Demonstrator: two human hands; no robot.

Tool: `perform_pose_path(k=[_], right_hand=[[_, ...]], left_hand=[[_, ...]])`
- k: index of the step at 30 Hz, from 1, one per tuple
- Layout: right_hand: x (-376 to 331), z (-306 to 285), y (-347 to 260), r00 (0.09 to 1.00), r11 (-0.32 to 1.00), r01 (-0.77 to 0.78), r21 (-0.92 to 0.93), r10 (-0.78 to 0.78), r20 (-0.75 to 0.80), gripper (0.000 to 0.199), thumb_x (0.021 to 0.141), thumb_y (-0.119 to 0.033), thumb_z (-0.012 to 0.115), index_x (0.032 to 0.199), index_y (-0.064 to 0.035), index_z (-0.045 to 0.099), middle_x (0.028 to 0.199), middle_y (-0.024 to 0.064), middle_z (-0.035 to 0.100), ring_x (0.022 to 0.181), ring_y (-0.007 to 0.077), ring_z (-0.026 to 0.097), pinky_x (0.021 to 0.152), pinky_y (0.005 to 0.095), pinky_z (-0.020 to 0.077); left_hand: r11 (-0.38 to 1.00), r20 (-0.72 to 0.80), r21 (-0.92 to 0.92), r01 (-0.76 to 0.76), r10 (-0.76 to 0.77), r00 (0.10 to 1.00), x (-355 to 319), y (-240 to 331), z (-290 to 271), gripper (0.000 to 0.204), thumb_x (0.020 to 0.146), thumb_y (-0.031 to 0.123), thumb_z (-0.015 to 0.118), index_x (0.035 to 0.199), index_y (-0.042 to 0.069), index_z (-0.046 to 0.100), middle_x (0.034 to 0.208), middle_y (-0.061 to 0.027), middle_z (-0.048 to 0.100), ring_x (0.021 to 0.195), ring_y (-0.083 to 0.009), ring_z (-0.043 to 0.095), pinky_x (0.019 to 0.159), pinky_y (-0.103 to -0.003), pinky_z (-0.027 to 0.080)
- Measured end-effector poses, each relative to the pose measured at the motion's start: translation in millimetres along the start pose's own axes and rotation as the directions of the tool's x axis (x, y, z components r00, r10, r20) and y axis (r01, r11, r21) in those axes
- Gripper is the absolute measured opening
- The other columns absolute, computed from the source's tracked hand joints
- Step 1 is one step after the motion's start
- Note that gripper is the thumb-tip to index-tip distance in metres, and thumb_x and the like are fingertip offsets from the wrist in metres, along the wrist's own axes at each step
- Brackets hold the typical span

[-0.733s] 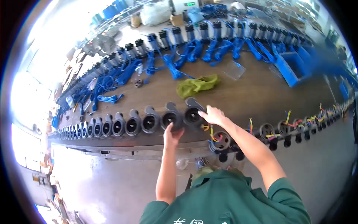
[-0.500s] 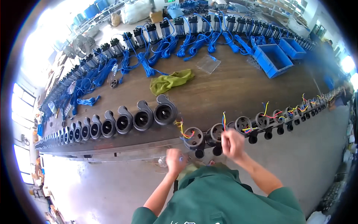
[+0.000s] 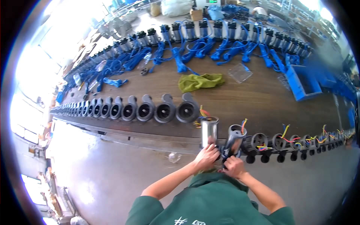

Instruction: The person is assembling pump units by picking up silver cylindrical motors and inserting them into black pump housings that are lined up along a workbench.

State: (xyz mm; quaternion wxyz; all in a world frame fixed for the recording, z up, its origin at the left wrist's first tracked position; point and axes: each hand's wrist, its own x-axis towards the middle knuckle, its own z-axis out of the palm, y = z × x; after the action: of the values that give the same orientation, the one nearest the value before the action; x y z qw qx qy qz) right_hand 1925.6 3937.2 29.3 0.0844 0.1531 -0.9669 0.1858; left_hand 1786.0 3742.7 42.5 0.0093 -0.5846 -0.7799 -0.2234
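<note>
Two shiny metal cylinders stand at the table's front edge in front of me. The left cylinder (image 3: 209,129) is upright, and my left hand (image 3: 207,156) is closed around its lower end. The right cylinder (image 3: 235,140) leans, with yellow and red wires at its top rim. My right hand (image 3: 234,167) is closed at its dark lower end; the exact grip is partly hidden. To the right, a row of round dark housings (image 3: 259,141) with coloured wires runs along the edge. Left of the cylinders, black pump casings (image 3: 187,111) form another row.
A green cloth (image 3: 200,82) lies mid-table, beside a clear plastic bag (image 3: 240,73). Pump motors (image 3: 203,30) with coiled blue cables (image 3: 179,62) line the far side. A blue crate (image 3: 302,83) stands at the right. Crumpled clear plastic (image 3: 174,157) shows below the front edge.
The view has swung left, so the table has shifted right. Two metal cylinders now stand where wired housings showed. My hands have come closer together and closed at the cylinders' lower ends.
</note>
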Motion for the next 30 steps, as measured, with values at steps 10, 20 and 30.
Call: perform_pose_path(k=[10,20,30], right_hand=[[197,-95,85,0.83,0.856,-0.457,-0.242,0.508,0.228,0.043,0.079,-0.046,0.064,0.086,-0.0067,0.08,0.09,0.0175,0.076,0.091,0.0319,0.075,0.077,0.0445,0.0597],[304,-60,190,0.705,0.774,-0.609,-0.172,0.628,0.329,0.053,0.082,-0.057,0.062,0.09,-0.0081,0.081,0.1,0.0205,0.076,0.101,0.0366,0.072,0.088,0.0442,0.0569],[138,-69,45,0.319,0.125,-0.423,0.897,0.948,0.018,0.055,0.097,-0.032,0.07,0.133,0.0005,0.043,0.086,0.0018,0.056,0.073,0.01,0.056,0.062,0.0246,0.0442]], left_hand=[[0.711,0.21,-0.226,0.666,-0.632,0.746,136,-114,-71,0.06,0.072,0.055,0.081,0.076,-0.004,0.074,0.078,-0.0253,0.07,0.081,-0.041,0.069,0.079,-0.05,0.056],[0.545,0.24,-0.066,0.836,-0.805,0.543,219,-216,-38,0.061,0.084,0.052,0.06,0.096,-0.005,0.077,0.102,-0.0296,0.073,0.105,-0.0442,0.07,0.094,-0.047,0.055],[-0.879,0.895,-0.436,0.191,-0.402,0.194,84,-59,-74,0.038,0.095,0.023,0.073,0.113,0.004,0.046,0.09,-0.0107,0.062,0.078,-0.0321,0.072,0.068,-0.044,0.063]])
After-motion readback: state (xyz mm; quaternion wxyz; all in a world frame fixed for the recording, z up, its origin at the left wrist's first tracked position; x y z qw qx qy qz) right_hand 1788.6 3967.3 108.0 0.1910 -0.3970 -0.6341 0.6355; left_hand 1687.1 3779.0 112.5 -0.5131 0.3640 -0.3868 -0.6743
